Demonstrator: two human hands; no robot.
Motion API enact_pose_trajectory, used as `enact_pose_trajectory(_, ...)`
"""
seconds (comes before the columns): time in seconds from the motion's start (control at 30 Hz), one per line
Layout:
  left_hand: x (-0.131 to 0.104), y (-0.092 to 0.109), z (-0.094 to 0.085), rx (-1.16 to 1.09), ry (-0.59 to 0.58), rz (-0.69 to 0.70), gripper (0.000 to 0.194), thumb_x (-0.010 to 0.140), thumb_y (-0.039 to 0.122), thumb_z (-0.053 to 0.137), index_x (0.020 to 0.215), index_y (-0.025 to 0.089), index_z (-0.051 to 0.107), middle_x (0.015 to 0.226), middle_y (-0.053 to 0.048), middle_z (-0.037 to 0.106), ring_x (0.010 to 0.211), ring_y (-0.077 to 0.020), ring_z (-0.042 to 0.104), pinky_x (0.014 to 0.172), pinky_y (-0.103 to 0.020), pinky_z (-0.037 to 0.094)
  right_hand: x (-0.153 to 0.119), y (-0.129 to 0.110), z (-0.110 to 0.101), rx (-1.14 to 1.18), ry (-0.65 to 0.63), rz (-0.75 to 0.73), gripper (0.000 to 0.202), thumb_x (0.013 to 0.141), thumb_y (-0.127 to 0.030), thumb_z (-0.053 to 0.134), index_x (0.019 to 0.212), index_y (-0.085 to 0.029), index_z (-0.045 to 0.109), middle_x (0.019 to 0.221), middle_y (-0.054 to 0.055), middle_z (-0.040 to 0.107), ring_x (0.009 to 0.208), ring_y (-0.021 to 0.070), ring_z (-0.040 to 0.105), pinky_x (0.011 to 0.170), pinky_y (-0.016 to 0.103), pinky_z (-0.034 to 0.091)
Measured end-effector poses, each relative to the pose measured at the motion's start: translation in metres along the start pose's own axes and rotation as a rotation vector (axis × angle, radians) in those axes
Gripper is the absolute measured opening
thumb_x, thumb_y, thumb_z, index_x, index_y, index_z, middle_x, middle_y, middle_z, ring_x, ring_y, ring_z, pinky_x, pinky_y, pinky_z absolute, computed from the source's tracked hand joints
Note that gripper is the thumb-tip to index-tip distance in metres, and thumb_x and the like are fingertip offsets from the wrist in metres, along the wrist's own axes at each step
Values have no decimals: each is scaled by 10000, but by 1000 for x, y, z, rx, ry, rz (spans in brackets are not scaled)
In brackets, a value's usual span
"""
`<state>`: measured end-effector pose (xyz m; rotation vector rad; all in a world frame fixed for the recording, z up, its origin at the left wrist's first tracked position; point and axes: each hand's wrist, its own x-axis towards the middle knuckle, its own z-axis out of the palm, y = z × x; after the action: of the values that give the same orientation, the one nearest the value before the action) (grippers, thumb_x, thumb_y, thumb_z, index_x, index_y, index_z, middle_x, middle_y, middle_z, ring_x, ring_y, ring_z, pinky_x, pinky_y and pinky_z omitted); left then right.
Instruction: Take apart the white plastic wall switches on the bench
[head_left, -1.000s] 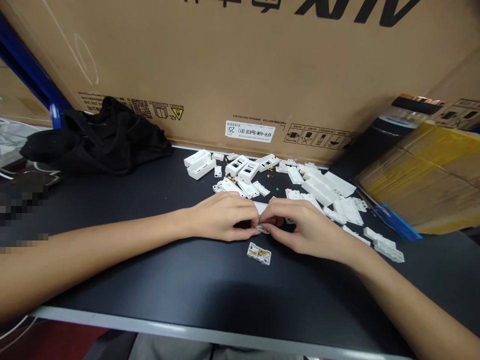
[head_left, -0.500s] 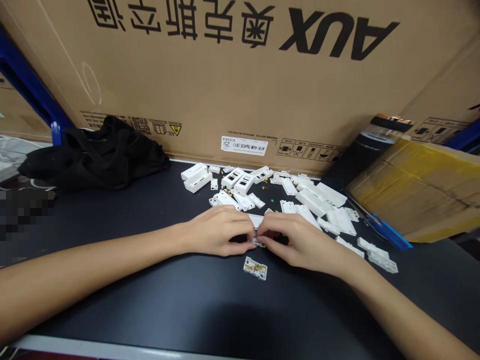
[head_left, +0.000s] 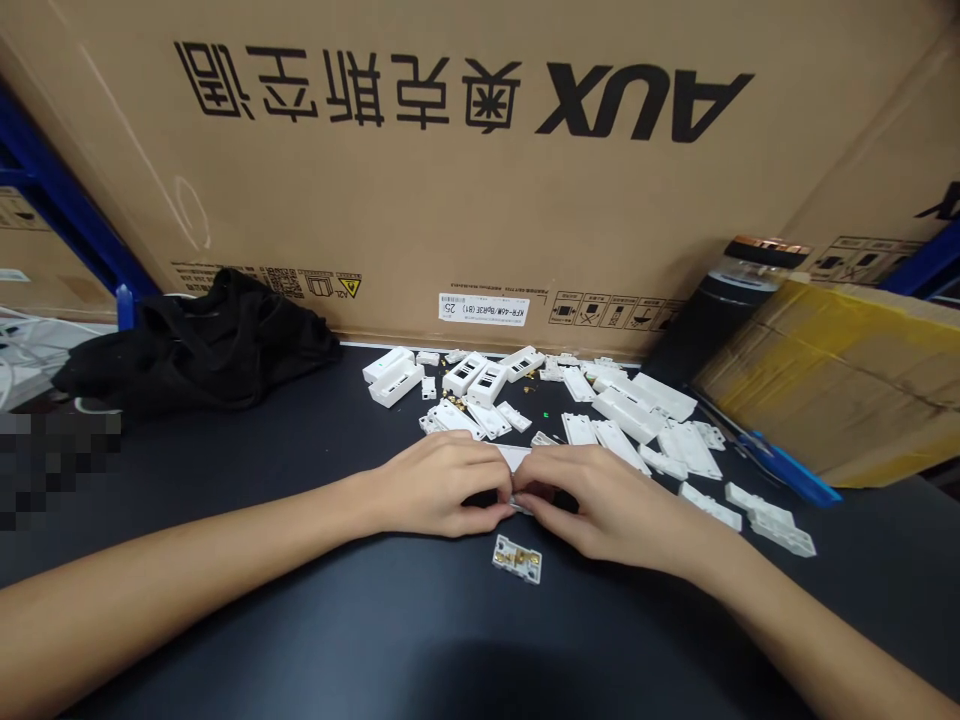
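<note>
My left hand (head_left: 454, 485) and my right hand (head_left: 581, 498) meet at the middle of the dark table. Their fingertips pinch a small white part (head_left: 520, 506) from both sides; most of it is hidden by the fingers. Just in front of them lies a small white plastic base (head_left: 517, 559) with brass-coloured metal pieces in it. Behind the fingers, part of a white flat piece (head_left: 513, 456) shows. Past my hands are white housings (head_left: 487, 384) with dark slots, and small brass bits (head_left: 529, 388) are scattered near them.
Several white plastic pieces (head_left: 688, 448) spread to the right. A black cloth (head_left: 202, 345) lies at the left. A black cylinder (head_left: 697, 325), a taped cardboard block (head_left: 840, 385) and a blue tool (head_left: 791, 470) are at the right. A large carton (head_left: 405, 200) stands behind.
The camera view has tilted up slightly, so the scene sits lower in the picture. Both hands remain pinched together at the small part, with the fingertips slightly shifted.
</note>
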<state>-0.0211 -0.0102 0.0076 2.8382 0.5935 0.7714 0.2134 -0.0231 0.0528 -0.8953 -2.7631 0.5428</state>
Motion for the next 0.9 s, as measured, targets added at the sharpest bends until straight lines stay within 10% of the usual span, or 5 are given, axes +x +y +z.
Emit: enact_pose_trajectory(0.9,2,1,-2,-47,-43,-57,161,924,332,632,852,208,557,776,37,619,665,-108,558,688,-261,448,1,-9,5,-39,65,-1,183,921,-101,494,883,-209,637,856,4,701,744,152,607,683,280,420)
